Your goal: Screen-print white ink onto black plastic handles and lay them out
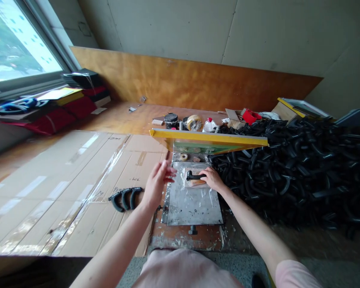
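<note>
My right hand (213,178) pinches one end of a black plastic handle (194,176). The handle lies on a film-wrapped block on a grey metal plate (192,210). To the left, my left hand (158,181) hovers beside the plate's edge, fingers apart and slightly bent, with nothing in it. Just beyond both hands, a yellow-edged printing screen frame (208,138) stands tilted up over the plate's far end. Several curved black handles (126,199) lie in a row on flattened cardboard (108,228) near my left forearm.
A large heap of black handles (276,176) fills the right side. Behind the frame are a dark jar (171,121), tape rolls (194,122) and a red-capped bottle (209,125). A knob (193,230) sticks out at the plate's front. Stacked dark red bundles (57,116) sit by the window.
</note>
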`<action>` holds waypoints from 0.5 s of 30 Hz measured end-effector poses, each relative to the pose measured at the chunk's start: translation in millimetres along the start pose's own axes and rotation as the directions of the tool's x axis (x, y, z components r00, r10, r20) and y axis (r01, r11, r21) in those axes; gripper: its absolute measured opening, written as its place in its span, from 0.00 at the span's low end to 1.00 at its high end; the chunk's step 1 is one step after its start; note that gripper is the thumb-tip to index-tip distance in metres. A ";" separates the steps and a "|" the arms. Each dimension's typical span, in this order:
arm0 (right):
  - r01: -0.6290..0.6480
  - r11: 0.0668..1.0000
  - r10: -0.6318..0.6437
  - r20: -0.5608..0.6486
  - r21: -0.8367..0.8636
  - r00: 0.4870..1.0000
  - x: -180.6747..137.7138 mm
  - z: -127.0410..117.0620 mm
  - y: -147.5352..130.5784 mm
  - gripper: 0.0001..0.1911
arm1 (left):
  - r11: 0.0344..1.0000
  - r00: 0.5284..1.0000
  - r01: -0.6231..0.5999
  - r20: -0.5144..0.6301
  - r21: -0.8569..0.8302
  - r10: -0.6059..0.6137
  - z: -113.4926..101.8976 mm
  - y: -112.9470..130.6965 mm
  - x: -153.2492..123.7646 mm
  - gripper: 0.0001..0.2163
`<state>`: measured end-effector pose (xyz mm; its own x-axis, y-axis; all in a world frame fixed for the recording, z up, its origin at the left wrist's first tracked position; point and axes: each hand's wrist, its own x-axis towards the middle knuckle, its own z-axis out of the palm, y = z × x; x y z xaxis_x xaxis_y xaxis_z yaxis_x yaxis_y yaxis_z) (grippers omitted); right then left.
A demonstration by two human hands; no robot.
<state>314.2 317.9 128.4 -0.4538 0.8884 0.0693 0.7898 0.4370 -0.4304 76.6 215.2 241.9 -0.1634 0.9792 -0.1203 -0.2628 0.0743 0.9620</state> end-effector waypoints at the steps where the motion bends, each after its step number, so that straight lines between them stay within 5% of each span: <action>1: 0.012 1.000 -0.013 -0.041 -0.006 0.999 -5.3 -2.5 -12.7 0.08 | 0.988 0.985 0.152 0.073 0.037 -0.154 0.5 -18.7 -10.5 0.26; 4: 0.172 0.983 -0.179 -0.153 -0.058 0.972 -34.6 -2.4 -66.1 0.07 | 0.882 0.867 0.472 0.176 0.011 -0.466 4.7 -67.0 -38.9 0.27; 7: 0.461 0.878 -0.472 -0.076 -0.127 0.879 -67.1 3.8 -108.8 0.09 | 0.833 0.837 0.545 0.123 -0.097 -0.533 -3.6 -90.9 -52.3 0.21; 9: 0.477 0.867 -0.489 -0.055 -0.143 0.871 -82.4 -1.5 -105.8 0.12 | 0.842 0.843 0.537 0.013 -0.047 -0.537 -29.3 -96.9 -50.7 0.19; 11: 0.293 0.936 -0.315 -0.093 -0.194 0.945 -91.8 -19.9 -73.6 0.14 | 0.848 0.847 0.524 -0.152 0.075 -0.510 -74.8 -102.7 -43.5 0.19; 13: -0.043 0.959 -0.004 -0.167 -0.280 0.986 -96.4 -46.9 -24.2 0.13 | 0.812 0.810 0.551 -0.357 0.191 -0.466 -133.4 -112.5 -35.5 0.17; 15: -0.397 0.845 0.326 -0.244 -0.358 0.914 -97.5 -72.9 24.4 0.11 | 0.750 0.717 0.619 -0.556 0.231 -0.421 -191.5 -125.8 -29.6 0.15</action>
<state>407.9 252.2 176.7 -0.0570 0.9882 0.1424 0.9953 0.0674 -0.0692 -67.5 140.7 77.4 -0.5352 0.5660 -0.6271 -0.0787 0.7057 0.7042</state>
